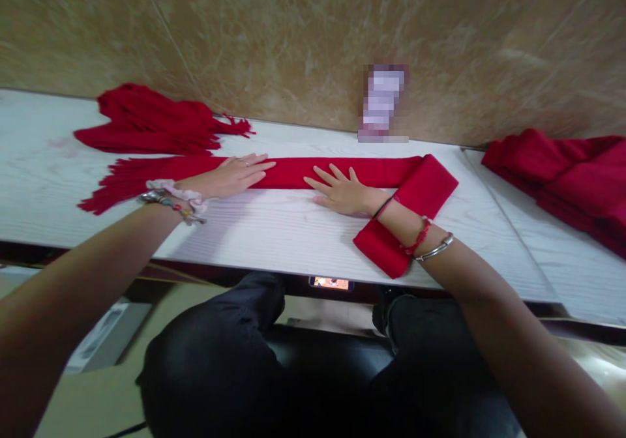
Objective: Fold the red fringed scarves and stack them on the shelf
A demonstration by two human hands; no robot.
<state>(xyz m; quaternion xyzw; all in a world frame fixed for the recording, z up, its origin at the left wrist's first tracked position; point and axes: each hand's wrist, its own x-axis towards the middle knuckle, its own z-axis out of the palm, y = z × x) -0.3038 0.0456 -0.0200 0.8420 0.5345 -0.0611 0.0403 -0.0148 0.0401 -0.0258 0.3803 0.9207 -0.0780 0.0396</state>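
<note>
touching the red scarf [293,173], left hand [233,176] and right hand [345,193] lie palm-down.

Long red fringed cloth scarf [293,173] stretched flat across white wood-grain tabletop [268,226]; fringe at left, right end bent diagonally toward near edge, passing under right forearm. Left hand [233,176] palm-down on scarf, near fringe. Right hand [340,193], fingers spread, fingertips on scarf's middle. Bunched red fringed scarf [151,125] just behind fringe. Folded red cloth heap [577,180] at far right. Beige marbled wall [268,40] behind.
</note>
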